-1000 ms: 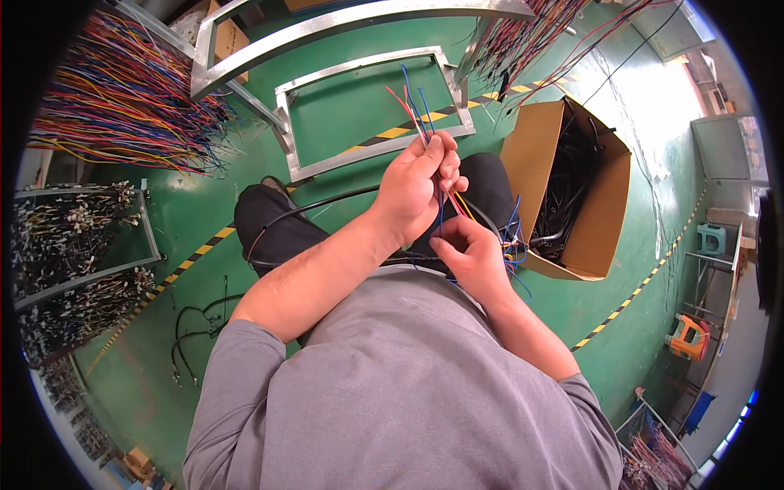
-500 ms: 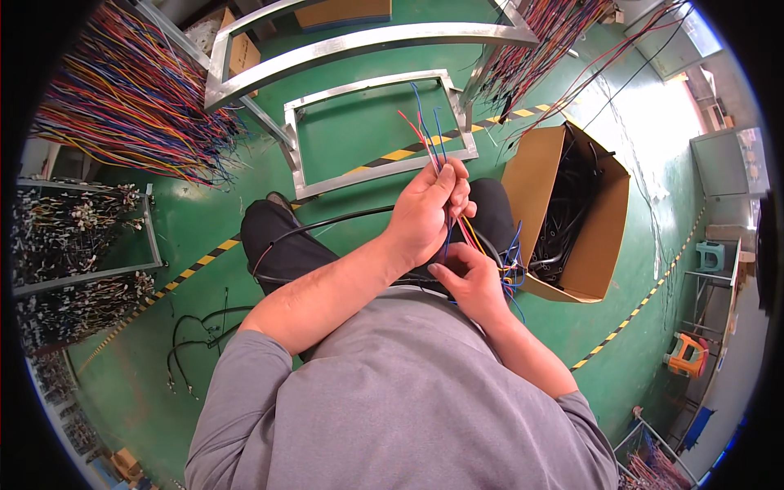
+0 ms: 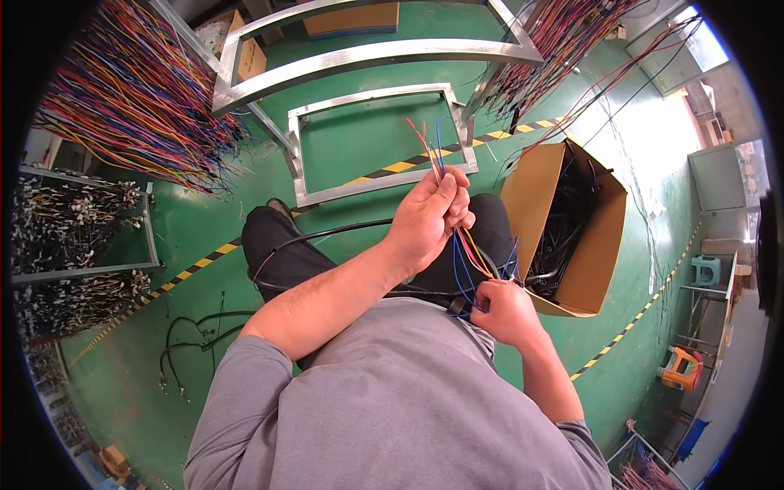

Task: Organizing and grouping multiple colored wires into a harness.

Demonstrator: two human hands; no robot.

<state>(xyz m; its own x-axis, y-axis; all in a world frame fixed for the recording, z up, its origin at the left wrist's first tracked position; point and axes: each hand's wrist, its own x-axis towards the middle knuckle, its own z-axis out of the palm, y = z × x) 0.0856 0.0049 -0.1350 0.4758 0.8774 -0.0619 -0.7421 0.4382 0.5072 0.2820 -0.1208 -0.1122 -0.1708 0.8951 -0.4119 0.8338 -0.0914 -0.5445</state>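
My left hand (image 3: 431,214) is closed round a thin bundle of coloured wires (image 3: 466,241) in front of my lap. Red, white and blue wire ends (image 3: 438,151) stick up past its thumb, one blue wire bent over at the top. Below that fist the red, yellow and blue wires run down to my right hand (image 3: 508,312). Its fingers are curled in against the blue wires near my waist, though the fingertips are partly hidden. A black sleeved cable (image 3: 331,232) loops across my knees.
On the right stands an open cardboard box (image 3: 600,269) of black tubing. A metal frame (image 3: 359,57) rises ahead. Wire bundles hang at the far left (image 3: 151,98) and far right (image 3: 551,49). Black cables (image 3: 173,347) lie on the green floor at left; stools (image 3: 682,367) stand at right.
My right hand has moved right and closer to my body, its fingers now curled in. Blue wires stretch between the hands. One blue end above my left hand has dropped from sight.
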